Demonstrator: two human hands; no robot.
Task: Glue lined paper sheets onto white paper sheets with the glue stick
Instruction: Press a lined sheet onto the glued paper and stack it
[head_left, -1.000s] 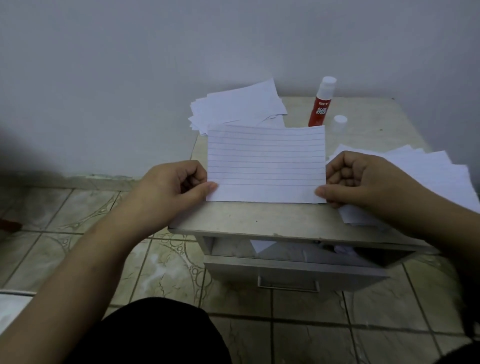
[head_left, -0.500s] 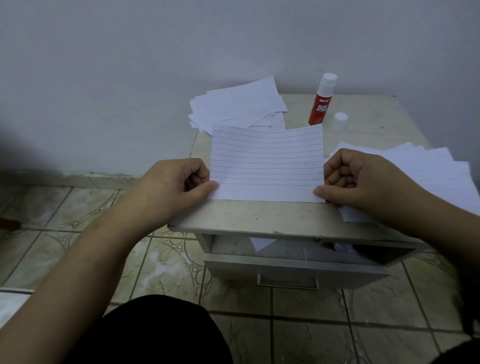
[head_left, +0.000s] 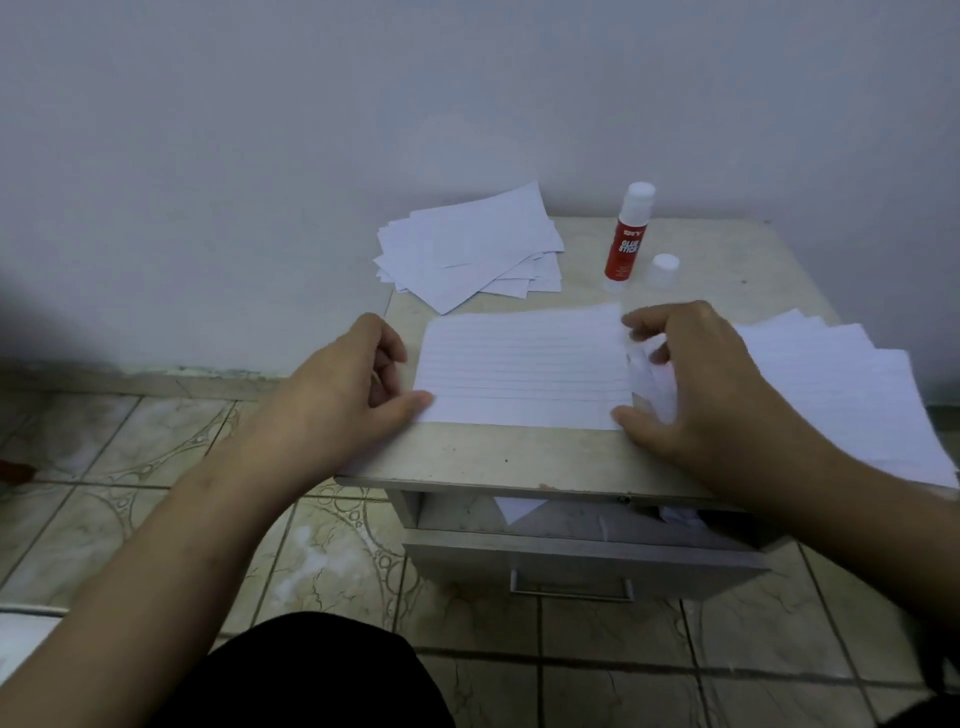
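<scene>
- Beige and worn, the small cabinet top (head_left: 727, 260) carries everything you are working with; its drawer (head_left: 582, 564) below the front edge stands partly pulled out, with scraps of paper showing inside.
- At the right edge lies a fanned stack of lined sheets (head_left: 841, 384), and your right forearm crosses over its near corner.
- At the back left corner sits a loose pile of white sheets (head_left: 467, 244), some overhanging the left edge.
- Flat in the middle, close to the front edge, lies the lined sheet (head_left: 524, 369) you are handling, lines facing up.
- Your left hand (head_left: 348, 395) sits at the sheet's left side, thumb tip pressing on the near left corner and the other fingers loosely curled beside the edge, gripping nothing.
- Your right hand (head_left: 691, 384) covers the sheet's right side, fingers spread and blurred over the paper, thumb by the near right corner; I cannot tell whether it pinches the sheet or only presses on it.
- Upright near the back edge, behind your right hand, stands the red glue stick (head_left: 626, 239), uncapped.
- Its clear cap (head_left: 664, 269) stands just beside it, to the right.
</scene>
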